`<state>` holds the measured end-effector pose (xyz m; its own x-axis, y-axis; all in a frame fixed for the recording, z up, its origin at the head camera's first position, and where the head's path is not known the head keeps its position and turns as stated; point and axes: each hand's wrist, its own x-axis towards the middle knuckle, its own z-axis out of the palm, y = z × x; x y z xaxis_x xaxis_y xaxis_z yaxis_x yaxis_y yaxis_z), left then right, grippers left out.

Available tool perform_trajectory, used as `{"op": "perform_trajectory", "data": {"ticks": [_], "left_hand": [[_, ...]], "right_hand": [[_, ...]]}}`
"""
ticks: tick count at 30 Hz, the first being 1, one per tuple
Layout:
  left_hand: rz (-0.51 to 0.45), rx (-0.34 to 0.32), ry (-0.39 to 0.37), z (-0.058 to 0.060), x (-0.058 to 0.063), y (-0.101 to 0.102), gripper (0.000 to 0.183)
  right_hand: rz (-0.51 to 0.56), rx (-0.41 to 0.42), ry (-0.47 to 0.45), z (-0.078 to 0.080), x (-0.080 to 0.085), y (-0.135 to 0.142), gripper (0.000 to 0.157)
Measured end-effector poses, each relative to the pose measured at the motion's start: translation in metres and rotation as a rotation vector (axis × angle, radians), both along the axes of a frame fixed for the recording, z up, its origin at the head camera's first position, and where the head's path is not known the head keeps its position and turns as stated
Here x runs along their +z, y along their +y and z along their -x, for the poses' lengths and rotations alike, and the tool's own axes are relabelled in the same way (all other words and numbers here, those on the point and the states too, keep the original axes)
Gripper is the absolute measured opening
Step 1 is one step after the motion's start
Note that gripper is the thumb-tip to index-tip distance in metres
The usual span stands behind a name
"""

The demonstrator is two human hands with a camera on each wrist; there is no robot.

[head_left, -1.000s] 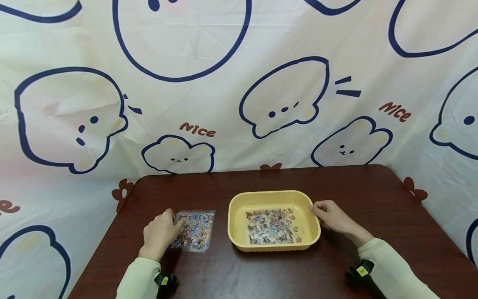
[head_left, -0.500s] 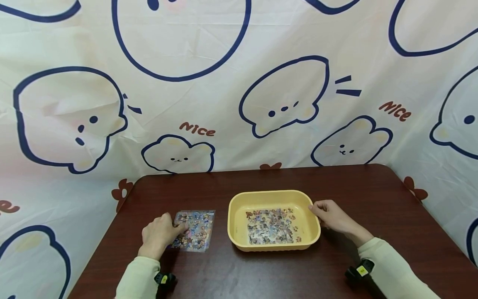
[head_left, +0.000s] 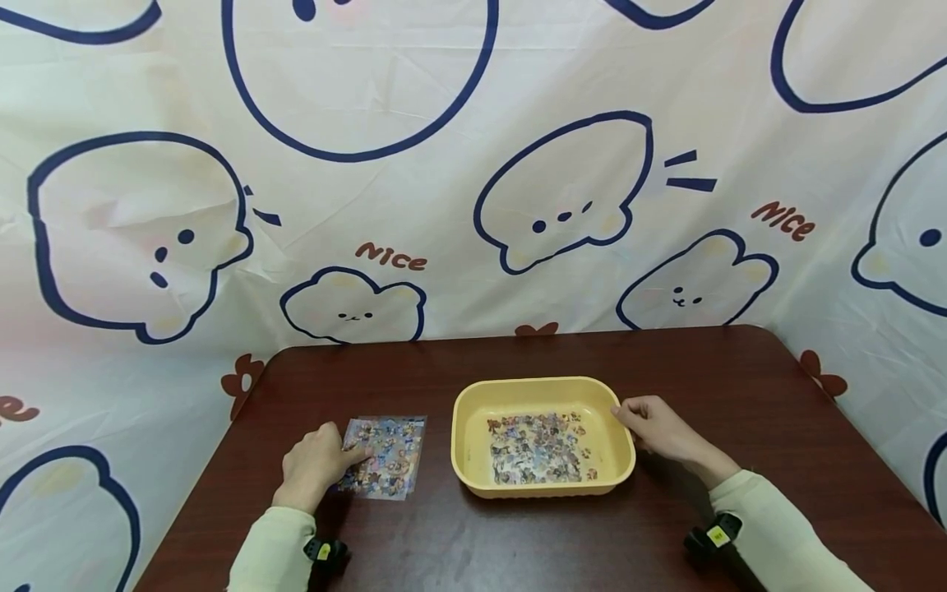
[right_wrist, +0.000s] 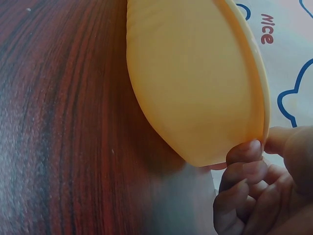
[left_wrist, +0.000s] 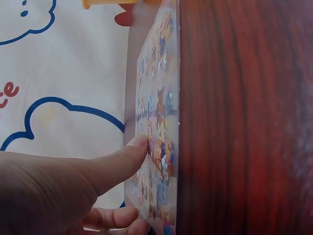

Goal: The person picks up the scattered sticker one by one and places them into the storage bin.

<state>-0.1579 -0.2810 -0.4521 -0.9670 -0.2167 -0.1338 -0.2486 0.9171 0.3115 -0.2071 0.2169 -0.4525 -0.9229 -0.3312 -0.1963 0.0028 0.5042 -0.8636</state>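
Observation:
My left hand point(head_left: 311, 469) is at the left edge of a thin stack of sticker sheets point(head_left: 395, 452), clear and printed with small colourful figures. The thumb point(left_wrist: 122, 159) presses on the face of the sheets, while the other fingers point(left_wrist: 115, 217) curl by their edge. To the right, a yellow plastic basin point(head_left: 468, 411) stands on the table. My right hand point(head_left: 658, 427) pinches its right rim, thumb on the inner side and curled fingers point(right_wrist: 247, 171) under the lip outside. A patch of small colourful printed pieces point(head_left: 536, 448) lies on the basin's floor.
Both things rest on a dark red-brown wooden table point(head_left: 518, 543) with rounded back corners. A white curtain point(head_left: 444, 205) with cartoon outlines hangs behind it and along the sides. Black wrist cameras point(head_left: 713, 536) are strapped over pale sleeves point(head_left: 784, 534).
My left hand has drawn slightly down and left, with its thumb now lying flatter across the sticker sheets. The right hand and the basin have kept their places.

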Motion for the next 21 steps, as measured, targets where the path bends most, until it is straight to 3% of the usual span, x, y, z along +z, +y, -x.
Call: {"op": "perform_trajectory", "data": {"ticks": [13, 21], "left_hand": [[-0.046, 0.002, 0.029, -0.0015, 0.0023, -0.0005, 0.046], [-0.060, 0.006, 0.020, -0.0043, 0.0052, -0.0018, 0.032]], "right_hand": [[-0.006, 0.011, 0.008, 0.0002, -0.0032, 0.0006, 0.039], [-0.011, 0.006, 0.013, 0.0003, -0.0027, 0.0006, 0.039]]}}
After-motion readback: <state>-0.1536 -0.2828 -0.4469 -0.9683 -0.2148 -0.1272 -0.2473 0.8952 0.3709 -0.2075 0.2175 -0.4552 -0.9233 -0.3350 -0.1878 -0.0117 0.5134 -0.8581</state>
